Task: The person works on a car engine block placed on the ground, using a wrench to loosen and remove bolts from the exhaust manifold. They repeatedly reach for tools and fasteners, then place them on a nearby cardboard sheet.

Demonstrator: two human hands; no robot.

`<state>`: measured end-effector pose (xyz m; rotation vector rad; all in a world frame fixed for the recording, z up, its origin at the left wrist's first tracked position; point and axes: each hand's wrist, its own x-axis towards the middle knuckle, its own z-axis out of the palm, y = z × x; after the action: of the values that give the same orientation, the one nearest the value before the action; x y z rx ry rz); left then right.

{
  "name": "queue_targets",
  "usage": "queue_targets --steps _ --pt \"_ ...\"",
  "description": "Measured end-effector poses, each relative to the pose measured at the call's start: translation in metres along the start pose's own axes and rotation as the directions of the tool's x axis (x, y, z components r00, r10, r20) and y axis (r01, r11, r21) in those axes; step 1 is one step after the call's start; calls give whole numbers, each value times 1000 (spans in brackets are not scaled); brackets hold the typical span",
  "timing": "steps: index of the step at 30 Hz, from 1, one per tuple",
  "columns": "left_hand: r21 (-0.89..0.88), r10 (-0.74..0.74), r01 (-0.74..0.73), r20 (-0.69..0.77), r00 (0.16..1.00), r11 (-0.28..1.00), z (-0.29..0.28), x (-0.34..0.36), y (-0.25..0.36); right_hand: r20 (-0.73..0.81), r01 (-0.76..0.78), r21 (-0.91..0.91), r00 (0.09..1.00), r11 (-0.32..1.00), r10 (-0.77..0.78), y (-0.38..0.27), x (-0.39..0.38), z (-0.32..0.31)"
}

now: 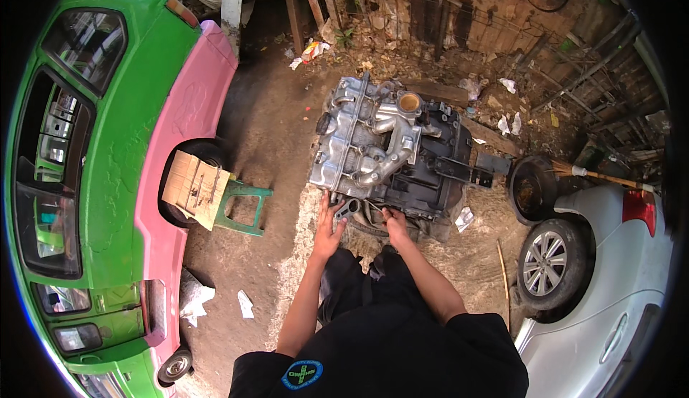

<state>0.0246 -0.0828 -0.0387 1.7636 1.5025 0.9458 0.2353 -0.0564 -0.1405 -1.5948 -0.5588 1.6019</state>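
A large engine (391,147) lies in front of me, with a silver ribbed cover on its left and a black part on its right. At its near left edge, my left hand (329,231) has its fingers pointing up and its thumb against a grey metal part with a round hole (347,209). Just to the right, my right hand (395,227) is closed in a pinch at the engine's near edge. A thin rod-like thing (375,206) shows at its fingertips; its kind is too small to tell.
A green and pink van (115,125) stands on the left, with a green stool (244,210) and a cardboard piece (194,190) beside it. On the right are a silver car (624,254) and a black basin (532,190). Litter and a wall lie beyond the engine.
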Motion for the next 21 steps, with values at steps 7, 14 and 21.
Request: queue_targets --steps 7,14,21 --pt "-10 -12 12 -11 1000 1000 1 -1 1 -50 -264 208 959 942 280 -40 -26 8" --pt "-24 28 -28 -31 999 999 3 0 0 352 -532 442 843 722 406 -61 -28 46" --pt "-45 45 -47 -54 998 998 5 0 -2 478 -570 423 801 705 361 -54 -23 38"
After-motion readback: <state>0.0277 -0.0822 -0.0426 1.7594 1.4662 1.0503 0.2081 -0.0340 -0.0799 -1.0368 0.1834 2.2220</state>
